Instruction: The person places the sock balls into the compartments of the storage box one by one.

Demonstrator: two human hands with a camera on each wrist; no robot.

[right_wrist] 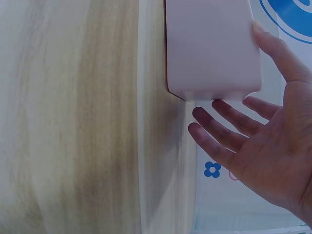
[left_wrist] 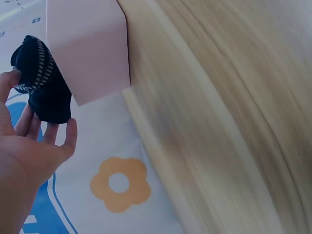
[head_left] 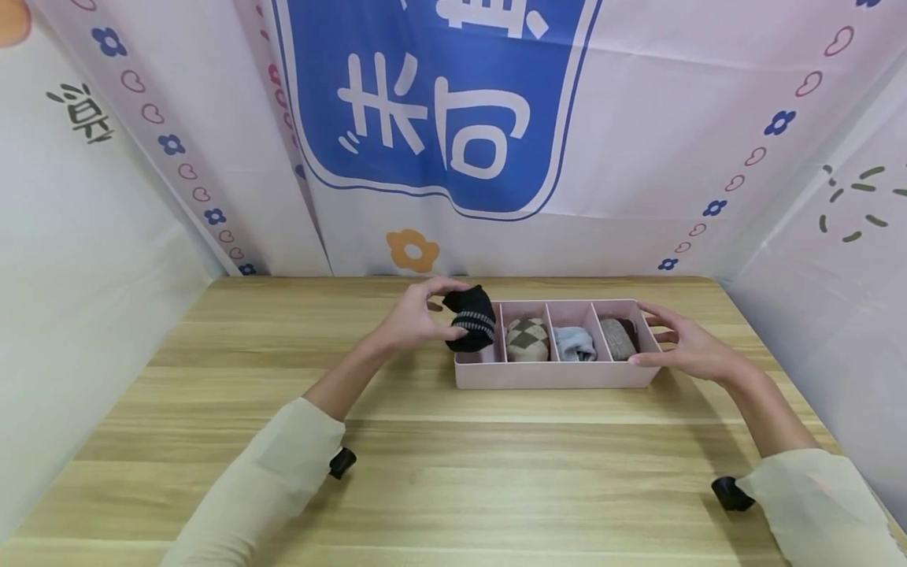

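My left hand [head_left: 416, 319] grips a rolled black sock [head_left: 471, 321] with a pale striped band, thumb on the near side and fingers behind. The sock is over the leftmost compartment of a pink divided box [head_left: 546, 376]. An argyle rolled sock [head_left: 527, 340], a light grey-blue one [head_left: 575, 344] and a grey-brown one [head_left: 618, 339] sit in the other compartments. At the box's right end, my right hand [head_left: 690, 346] touches it with thumb at the front corner and fingers spread along the side. In the right wrist view those fingers [right_wrist: 222, 134] look nearly straight.
The box stands toward the back of a wood-grain table [head_left: 453, 465]. Behind it hangs a printed cloth [head_left: 623, 236] with a blue sign, and pale cloth walls close both sides. A dark wrist device [head_left: 732, 494] shows by the right sleeve.
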